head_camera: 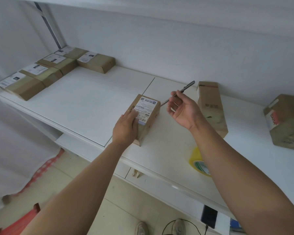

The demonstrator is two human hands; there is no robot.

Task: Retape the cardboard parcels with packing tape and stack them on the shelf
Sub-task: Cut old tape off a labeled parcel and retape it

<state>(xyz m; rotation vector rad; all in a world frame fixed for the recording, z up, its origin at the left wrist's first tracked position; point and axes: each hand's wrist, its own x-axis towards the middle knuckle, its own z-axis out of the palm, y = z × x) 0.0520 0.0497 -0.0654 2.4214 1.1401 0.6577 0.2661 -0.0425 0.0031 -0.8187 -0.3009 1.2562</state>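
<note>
Right now I see my left hand (126, 128) lying with straight fingers flat on the labelled top of the small parcel (147, 114), which stands on the white shelf (85, 99). My right hand (182, 111) pinches a slim dark cutter (180, 92) between thumb and forefinger, raised just beside that parcel. A taller parcel (211, 107) stands behind it, the yellow tape roll (198, 161) lies under my right forearm, and taped parcels (46, 72) sit together at far left.
</note>
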